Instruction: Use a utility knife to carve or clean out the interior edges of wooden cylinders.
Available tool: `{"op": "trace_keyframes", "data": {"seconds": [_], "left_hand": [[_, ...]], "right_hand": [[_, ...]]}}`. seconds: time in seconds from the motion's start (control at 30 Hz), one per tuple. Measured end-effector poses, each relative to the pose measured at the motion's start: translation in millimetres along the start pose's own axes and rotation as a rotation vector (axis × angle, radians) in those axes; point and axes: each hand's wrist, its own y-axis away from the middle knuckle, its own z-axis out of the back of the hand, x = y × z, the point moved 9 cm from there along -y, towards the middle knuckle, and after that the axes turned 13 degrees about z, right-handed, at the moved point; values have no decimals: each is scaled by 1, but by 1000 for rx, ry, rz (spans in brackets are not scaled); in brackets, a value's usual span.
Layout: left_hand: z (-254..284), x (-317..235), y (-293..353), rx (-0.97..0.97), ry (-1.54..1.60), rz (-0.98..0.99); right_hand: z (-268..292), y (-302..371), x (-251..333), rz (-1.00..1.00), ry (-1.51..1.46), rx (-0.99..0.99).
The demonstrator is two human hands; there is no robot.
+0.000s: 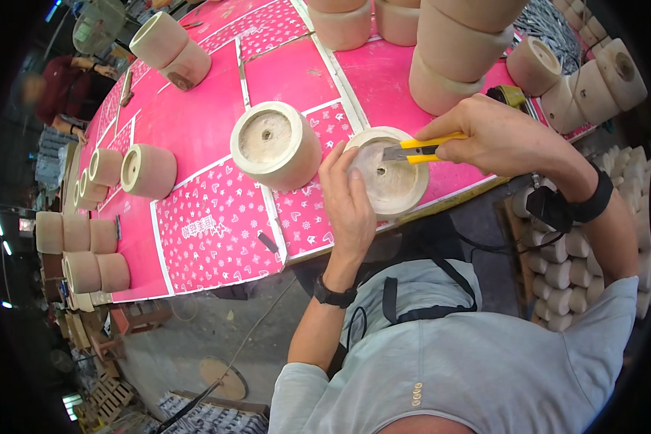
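The yellow utility knife [425,150] is above a round cream pot [398,189], over the right side of its recess, at the worktop's [202,137] near edge. The blade points left and the handle right; the long axis runs roughly along that near edge, its handle end a little farther from the person. Whether the blade touches the pot is unclear.

The right hand [484,137] is closed round the handle. The left hand [349,206], half open, has the pot's left wall between fingers outside and thumb over the rim. This pot's round mouth faces up, a small hole in the recess floor.

A second cream pot [305,148] stands just left of it, mouth up, similarly holed. A dark flat strip [267,241] lies by the near edge, farther left, slanting toward it. Stacked pots [452,54] rise beyond the right hand, and a yellow-and-black tool [508,95] lies toward the worktop's right end.
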Motion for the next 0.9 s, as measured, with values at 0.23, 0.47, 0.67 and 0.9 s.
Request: {"op": "trace_keyframes", "data": {"seconds": [0.23, 0.47, 0.67, 0.9], "left_hand": [[1, 1, 0, 6, 3, 11], [6, -2, 4, 162, -114, -3], [9, -23, 30, 298, -389, -244], [1, -27, 32, 285, -451, -333]], "right_hand": [[-4, 16, -24, -114, -133, 2], [-13, 71, -87, -194, -689, -402], [-100, 89, -187, -309, -867, -700], [-151, 70, -223, -297, -898, -834]]}}
